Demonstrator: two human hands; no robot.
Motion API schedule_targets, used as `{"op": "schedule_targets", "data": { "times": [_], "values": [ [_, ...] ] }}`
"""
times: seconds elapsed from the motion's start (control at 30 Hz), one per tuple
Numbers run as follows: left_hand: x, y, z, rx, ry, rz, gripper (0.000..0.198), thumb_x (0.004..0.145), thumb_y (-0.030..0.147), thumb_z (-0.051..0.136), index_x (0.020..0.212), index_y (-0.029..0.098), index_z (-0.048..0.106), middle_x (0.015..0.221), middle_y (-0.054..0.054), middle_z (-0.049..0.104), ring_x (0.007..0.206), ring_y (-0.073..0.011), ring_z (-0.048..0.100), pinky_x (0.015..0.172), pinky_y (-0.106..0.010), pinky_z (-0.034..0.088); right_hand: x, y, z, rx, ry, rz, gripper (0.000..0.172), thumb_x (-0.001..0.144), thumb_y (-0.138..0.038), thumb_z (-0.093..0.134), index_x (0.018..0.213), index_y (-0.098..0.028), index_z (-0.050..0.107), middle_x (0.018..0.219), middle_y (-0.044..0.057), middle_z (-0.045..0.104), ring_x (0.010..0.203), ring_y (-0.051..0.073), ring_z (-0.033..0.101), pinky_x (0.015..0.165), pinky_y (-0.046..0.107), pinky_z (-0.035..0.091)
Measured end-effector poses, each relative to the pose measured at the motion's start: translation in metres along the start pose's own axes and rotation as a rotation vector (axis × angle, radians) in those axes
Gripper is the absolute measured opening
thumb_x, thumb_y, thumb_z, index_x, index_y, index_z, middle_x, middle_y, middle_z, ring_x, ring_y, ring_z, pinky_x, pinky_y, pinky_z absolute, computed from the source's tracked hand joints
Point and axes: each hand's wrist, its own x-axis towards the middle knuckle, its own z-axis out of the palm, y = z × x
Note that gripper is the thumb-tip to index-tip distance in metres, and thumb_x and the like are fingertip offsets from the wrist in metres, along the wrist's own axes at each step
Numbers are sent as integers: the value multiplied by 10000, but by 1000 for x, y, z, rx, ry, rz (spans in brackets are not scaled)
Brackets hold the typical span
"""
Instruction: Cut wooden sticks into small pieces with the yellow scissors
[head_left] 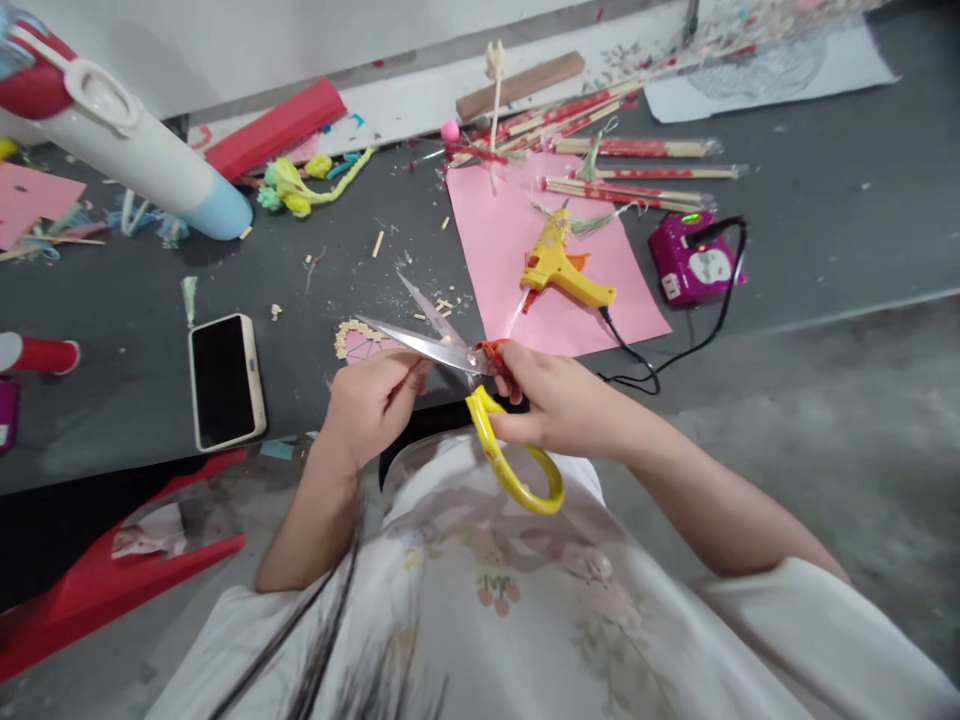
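Observation:
My right hand (555, 400) is closed around the yellow-and-red handles of a pair of scissors (450, 350), whose silver blades stand apart and point up and left. My left hand (375, 395) is curled shut just under the blades, pinching something small that I cannot make out. A small pink fan-shaped paper piece with a beaded edge (358, 340) lies on the dark table right behind my left hand. Both hands hover over the table's near edge, above my lap.
A phone (225, 380) lies face up at the left. A yellow glue gun (559, 268) rests on a pink paper sheet (495, 240), its cord running to a purple device (694, 262). Chopstick packs (637, 190), a white tube (142, 160) and red card (274, 128) lie behind.

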Motion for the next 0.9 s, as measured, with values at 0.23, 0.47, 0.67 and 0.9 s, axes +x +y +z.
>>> {"op": "schedule_targets", "data": {
  "times": [0.23, 0.47, 0.67, 0.9],
  "values": [
    [2, -5, 14, 29, 183, 46, 275, 943, 246, 517, 705, 153, 621, 638, 4, 666, 559, -69, 576, 516, -193, 359, 4, 1, 5, 43, -35, 19, 361, 777, -503, 557, 808, -225, 328, 804, -1, 535, 662, 140, 473, 608, 279, 341],
    [14, -15, 15, -15, 173, 99, 210, 935, 222, 537, 795, 148, 674, 670, -15, 695, 581, -77, 600, 514, -197, 373, 15, 10, 0, 152, -108, 4, 343, 812, -513, 547, 818, -214, 379, 742, -28, 507, 638, 122, 436, 588, 273, 366],
    [29, -26, 13, -107, 95, 33, 266, 949, 289, 514, 802, 150, 686, 638, -16, 675, 559, -86, 583, 539, -195, 400, 30, 14, -12, 331, -192, -22, 280, 846, -462, 531, 828, -201, 430, 722, -28, 477, 626, 112, 430, 550, 251, 365],
    [46, -39, 5, -325, -51, -154, 380, 957, 399, 475, 771, 144, 687, 536, 7, 608, 500, -88, 531, 512, -196, 384, 50, 11, -31, 412, -326, -36, 294, 886, -473, 491, 778, -202, 455, 659, -41, 421, 575, 99, 396, 513, 232, 351]
  ]
}}
